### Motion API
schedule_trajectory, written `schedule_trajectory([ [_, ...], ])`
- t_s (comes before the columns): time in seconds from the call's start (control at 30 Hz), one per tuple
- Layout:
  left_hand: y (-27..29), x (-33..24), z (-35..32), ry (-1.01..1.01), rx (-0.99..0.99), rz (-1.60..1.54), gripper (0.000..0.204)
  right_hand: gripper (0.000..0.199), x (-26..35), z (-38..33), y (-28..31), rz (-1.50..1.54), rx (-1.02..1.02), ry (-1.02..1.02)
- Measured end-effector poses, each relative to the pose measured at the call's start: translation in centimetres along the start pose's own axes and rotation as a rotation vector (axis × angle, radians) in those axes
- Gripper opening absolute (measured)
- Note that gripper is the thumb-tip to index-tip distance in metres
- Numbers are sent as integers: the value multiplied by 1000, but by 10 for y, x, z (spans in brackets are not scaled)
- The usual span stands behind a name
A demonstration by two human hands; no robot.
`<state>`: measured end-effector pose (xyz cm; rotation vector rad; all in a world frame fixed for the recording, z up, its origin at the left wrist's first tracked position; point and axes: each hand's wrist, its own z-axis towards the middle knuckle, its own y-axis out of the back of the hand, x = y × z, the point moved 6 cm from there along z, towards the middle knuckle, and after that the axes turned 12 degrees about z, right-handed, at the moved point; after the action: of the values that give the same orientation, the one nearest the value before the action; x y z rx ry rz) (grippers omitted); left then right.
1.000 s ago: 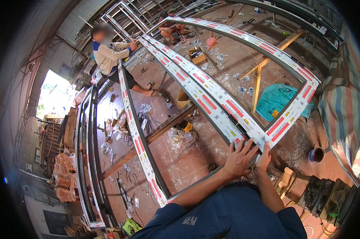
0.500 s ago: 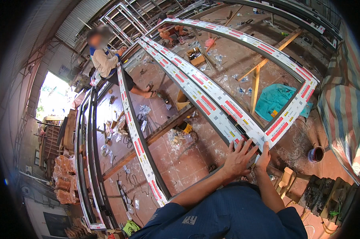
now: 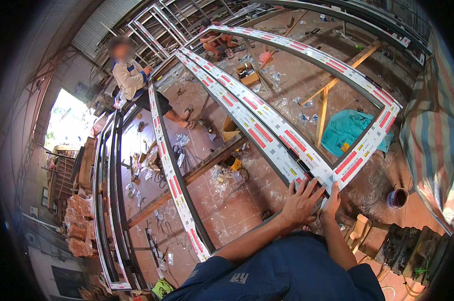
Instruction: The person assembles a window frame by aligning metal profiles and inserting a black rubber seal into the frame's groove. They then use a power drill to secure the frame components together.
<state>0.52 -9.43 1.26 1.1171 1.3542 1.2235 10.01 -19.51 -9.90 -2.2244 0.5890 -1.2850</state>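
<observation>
Two long metal frames lie side by side in front of me, covered in white protective film with red printed patches: the left frame (image 3: 257,131) and the right frame (image 3: 355,165). Their near corners meet at my hands. My left hand (image 3: 301,204) is spread, its fingertips resting on the near end of the left frame by the seam. Close beside it, my right hand (image 3: 330,204) grips the near edge of the right frame, with a digit pointing up along it; its other fingers are partly hidden. A dark fitting (image 3: 294,156) sits in the seam between the frames.
A person (image 3: 129,75) stands at the far left side of the frames; another person (image 3: 214,40) crouches behind. Wooden supports (image 3: 321,115) and a beam (image 3: 214,159) run beneath. Teal cloth (image 3: 345,129), a paint can (image 3: 397,197) and stacked timber (image 3: 410,251) lie at right.
The standing person at the far left has straightened a little and raised the hands off the frame. My hands stay at the frame corners, with hardly any shift.
</observation>
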Motion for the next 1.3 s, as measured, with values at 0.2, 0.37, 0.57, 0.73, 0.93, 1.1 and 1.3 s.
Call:
schedule_trajectory([
  [0.2, 1, 0, -1, -2, -6, -1, 116, 66, 5, -9, -10, 24, -13, -24],
  [0.37, 0, 1, -2, -7, -25, -4, 116, 68, 7, -7, -9, -17, 8, -1],
  [0.57, 0, 1, -2, -10, -21, -8, 116, 63, -2, 2, 0, -4, 41, -14],
  [0.73, 0, 0, -2, -6, -7, -12, 116, 62, -13, 12, 10, -5, 44, -29],
  [0.93, -3, 0, -2, 0, 3, -27, 117, 62, -5, 4, 3, -9, 39, -14],
  [1.1, -2, 0, -2, -2, 1, -19, 117, 62, -8, 7, 7, 11, 43, -9],
  [1.3, -1, 0, 0, -11, -8, -26, 116, 64, -8, 9, 6, 4, 26, -27],
])
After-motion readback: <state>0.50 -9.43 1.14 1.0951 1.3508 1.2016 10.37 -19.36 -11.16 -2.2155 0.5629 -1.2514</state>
